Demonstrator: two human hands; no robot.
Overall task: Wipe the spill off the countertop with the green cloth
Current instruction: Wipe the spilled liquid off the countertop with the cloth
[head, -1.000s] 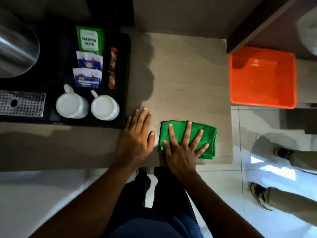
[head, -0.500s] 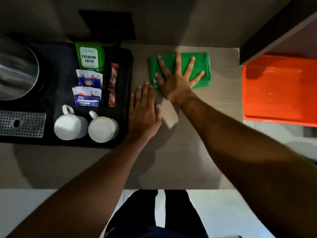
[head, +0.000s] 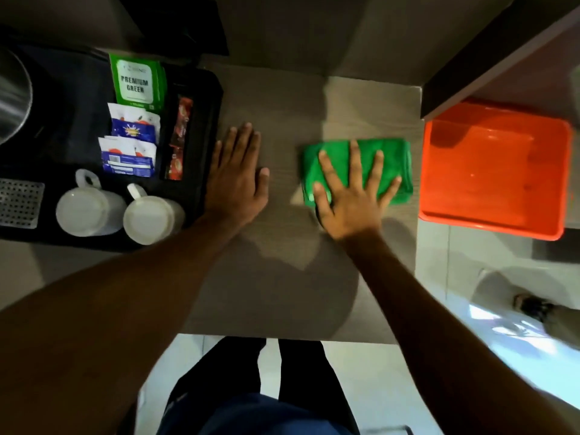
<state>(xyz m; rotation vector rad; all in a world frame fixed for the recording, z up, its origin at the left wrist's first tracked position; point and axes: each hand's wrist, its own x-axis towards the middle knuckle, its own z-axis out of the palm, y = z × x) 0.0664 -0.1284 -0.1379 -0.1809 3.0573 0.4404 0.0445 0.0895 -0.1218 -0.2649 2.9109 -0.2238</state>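
A folded green cloth (head: 389,161) lies flat on the grey wood-grain countertop (head: 282,277), near its right edge. My right hand (head: 351,196) presses down on the cloth with fingers spread wide. Flat on the bare countertop to the cloth's left rests my left hand (head: 238,180), palm down, just beside the black tray. No spill shows clearly on the surface; the frame is slightly blurred.
A black tray (head: 207,120) at left holds two white mugs (head: 91,205), tea sachets (head: 136,81) and a steel kettle (head: 12,98). An orange plastic tub (head: 496,171) sits just beyond the counter's right edge. Another person's foot (head: 533,306) is on the floor at right.
My right hand slid the cloth from the near edge up to the far edge, and has now drawn it back toward the middle and to the right. My left hand stays planted.
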